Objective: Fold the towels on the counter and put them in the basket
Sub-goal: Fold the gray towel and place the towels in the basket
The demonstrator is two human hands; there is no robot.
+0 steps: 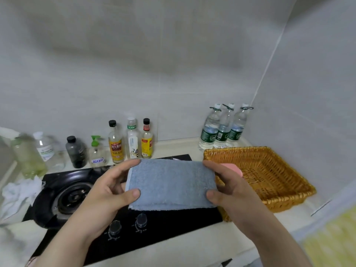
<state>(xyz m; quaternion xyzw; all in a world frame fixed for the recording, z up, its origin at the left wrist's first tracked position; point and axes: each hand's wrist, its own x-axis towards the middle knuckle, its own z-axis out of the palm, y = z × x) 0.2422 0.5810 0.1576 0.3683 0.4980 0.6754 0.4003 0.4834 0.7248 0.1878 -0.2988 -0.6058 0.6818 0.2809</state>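
Observation:
A folded blue towel is held up flat above the black stove. My left hand grips its left edge, thumb on the near face and fingers behind. My right hand grips the right edge the same way. The wicker basket stands on the counter just right of my right hand. A pink folded towel shows inside the basket's left part, mostly hidden behind my right hand.
A black gas stove with two knobs lies under the towel. Sauce and soap bottles line the back wall. Three water bottles stand behind the basket. Crumpled white cloth lies at the left.

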